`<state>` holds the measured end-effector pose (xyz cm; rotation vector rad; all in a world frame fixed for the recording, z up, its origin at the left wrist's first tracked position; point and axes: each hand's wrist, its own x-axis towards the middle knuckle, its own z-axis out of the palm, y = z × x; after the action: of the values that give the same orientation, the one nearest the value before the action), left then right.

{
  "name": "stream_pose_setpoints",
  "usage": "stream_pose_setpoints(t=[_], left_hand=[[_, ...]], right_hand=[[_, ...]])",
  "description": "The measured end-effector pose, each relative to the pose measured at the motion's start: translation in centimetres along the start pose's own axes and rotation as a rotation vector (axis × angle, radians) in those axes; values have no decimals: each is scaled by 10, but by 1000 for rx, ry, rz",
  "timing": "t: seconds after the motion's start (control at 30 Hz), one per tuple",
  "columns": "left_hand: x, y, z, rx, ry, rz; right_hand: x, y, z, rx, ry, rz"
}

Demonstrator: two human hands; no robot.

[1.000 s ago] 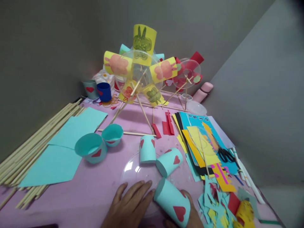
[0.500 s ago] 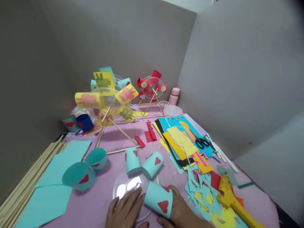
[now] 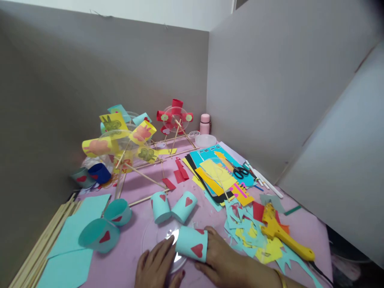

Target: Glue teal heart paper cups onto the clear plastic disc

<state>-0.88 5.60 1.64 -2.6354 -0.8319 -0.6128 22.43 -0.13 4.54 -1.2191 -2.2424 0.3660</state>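
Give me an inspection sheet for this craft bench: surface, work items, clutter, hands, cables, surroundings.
Surface: pink table, crowded.
Work items: cyan paper tube with a red heart, lying over a clear plastic disc; two more heart tubes behind it.
Clutter: paper scraps, yellow glue gun, scissors, coloured sheets, wooden sticks, paper wheel models.
Hands: left hand flat on the disc beside the tube, no grip; right hand has a grip on the tube.
Cables: black cord from the glue gun.
Surroundings: grey partition walls, pink bottle.
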Motion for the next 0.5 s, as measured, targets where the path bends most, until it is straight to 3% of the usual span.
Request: stream_pose_setpoints(t=[0.33,0.5], left_hand=[[2,0,-4,68,14,24],[-3,-6,6,120,18,78]], right_hand=[[1,-2,0,-18,39,-9],[1,9,14,-92,68,-80]])
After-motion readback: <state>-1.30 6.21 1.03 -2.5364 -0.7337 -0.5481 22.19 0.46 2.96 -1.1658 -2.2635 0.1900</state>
